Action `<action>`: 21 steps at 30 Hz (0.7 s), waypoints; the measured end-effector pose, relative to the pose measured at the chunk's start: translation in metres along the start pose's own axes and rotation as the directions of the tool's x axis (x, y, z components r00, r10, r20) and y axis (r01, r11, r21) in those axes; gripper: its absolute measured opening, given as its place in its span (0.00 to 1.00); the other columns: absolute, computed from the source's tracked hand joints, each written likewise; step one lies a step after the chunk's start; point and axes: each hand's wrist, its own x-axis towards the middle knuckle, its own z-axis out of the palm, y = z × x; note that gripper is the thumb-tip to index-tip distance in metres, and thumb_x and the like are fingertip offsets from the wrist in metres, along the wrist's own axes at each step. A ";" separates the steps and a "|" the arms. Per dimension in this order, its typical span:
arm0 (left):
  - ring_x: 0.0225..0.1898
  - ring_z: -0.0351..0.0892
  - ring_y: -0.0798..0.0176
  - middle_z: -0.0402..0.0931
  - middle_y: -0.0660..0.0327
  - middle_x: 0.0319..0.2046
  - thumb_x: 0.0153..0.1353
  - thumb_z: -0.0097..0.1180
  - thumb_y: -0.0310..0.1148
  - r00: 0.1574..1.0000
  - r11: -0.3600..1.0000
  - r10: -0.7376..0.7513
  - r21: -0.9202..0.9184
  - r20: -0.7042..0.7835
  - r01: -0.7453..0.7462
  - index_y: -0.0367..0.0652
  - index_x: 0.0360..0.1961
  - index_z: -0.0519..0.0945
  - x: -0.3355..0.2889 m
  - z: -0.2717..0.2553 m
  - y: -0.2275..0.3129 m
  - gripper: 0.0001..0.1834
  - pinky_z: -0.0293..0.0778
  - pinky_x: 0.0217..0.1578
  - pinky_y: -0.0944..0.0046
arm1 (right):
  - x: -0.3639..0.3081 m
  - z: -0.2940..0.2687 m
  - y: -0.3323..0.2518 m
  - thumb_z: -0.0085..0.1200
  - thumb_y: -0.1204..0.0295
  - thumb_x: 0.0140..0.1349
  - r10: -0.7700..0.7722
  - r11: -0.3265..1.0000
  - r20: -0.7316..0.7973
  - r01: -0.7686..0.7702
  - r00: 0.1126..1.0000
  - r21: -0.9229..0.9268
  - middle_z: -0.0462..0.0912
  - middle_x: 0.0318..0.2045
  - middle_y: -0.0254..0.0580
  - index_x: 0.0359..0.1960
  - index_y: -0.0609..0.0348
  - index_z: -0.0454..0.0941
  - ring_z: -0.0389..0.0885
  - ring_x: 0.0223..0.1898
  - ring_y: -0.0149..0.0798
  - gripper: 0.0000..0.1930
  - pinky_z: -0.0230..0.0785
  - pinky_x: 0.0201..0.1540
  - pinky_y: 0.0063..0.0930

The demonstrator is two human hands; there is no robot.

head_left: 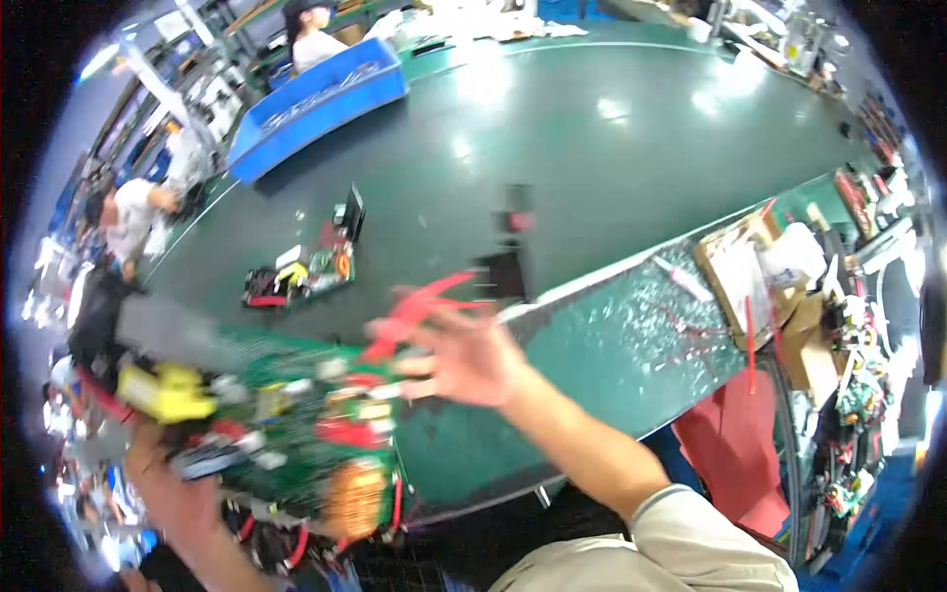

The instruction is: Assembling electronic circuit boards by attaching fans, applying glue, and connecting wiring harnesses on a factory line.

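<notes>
The right hand (456, 363), fingers spread, is beside a blurred red object (402, 321); the left hand (150, 452) is at the circuit board (301, 419), but its grip I cannot tell.

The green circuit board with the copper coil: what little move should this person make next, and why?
Perhaps steady the green circuit board with the left hand, which is at its left side, before the right hand does more. The board looks blurred, so it may be moving, and a red strip at the right fingers is too blurred to tell if held.
</notes>
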 end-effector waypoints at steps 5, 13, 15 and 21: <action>0.47 0.80 0.56 0.81 0.56 0.45 0.50 0.50 0.15 0.641 0.263 -0.272 -0.585 0.718 0.767 0.37 0.51 0.77 -0.126 0.140 0.064 0.24 0.75 0.52 0.58 | -0.188 -0.047 -0.012 0.58 0.43 0.60 -0.309 0.942 0.144 0.282 0.940 0.181 0.54 0.72 0.61 0.77 0.40 0.41 0.71 0.60 0.72 0.49 0.65 0.60 0.70; 0.51 0.80 0.59 0.81 0.59 0.48 0.54 0.48 0.19 0.334 0.396 -0.099 -0.271 0.937 0.878 0.42 0.58 0.77 -0.217 0.236 0.027 0.28 0.75 0.53 0.54 | -0.340 -0.056 0.063 0.44 0.38 0.66 -0.332 0.924 -0.182 0.358 0.925 0.136 0.58 0.72 0.53 0.67 0.51 0.67 0.60 0.68 0.67 0.37 0.62 0.61 0.72; 0.44 0.81 0.62 0.81 0.59 0.44 0.56 0.47 0.17 0.280 0.399 -0.079 -0.227 0.957 0.889 0.39 0.58 0.76 -0.225 0.258 0.033 0.26 0.77 0.43 0.59 | -0.349 -0.060 0.076 0.44 0.40 0.67 -0.376 0.913 -0.232 0.401 0.897 0.071 0.57 0.72 0.51 0.67 0.53 0.66 0.60 0.69 0.63 0.36 0.63 0.62 0.68; 0.56 0.76 0.58 0.77 0.57 0.55 0.58 0.67 0.40 0.244 0.955 -0.095 0.019 0.965 0.295 0.38 0.59 0.76 -0.191 0.270 0.041 0.30 0.69 0.57 0.57 | -0.338 -0.051 0.099 0.47 0.49 0.70 -0.488 0.857 -0.267 0.397 0.831 -0.329 0.63 0.71 0.44 0.65 0.51 0.70 0.64 0.68 0.48 0.28 0.57 0.69 0.44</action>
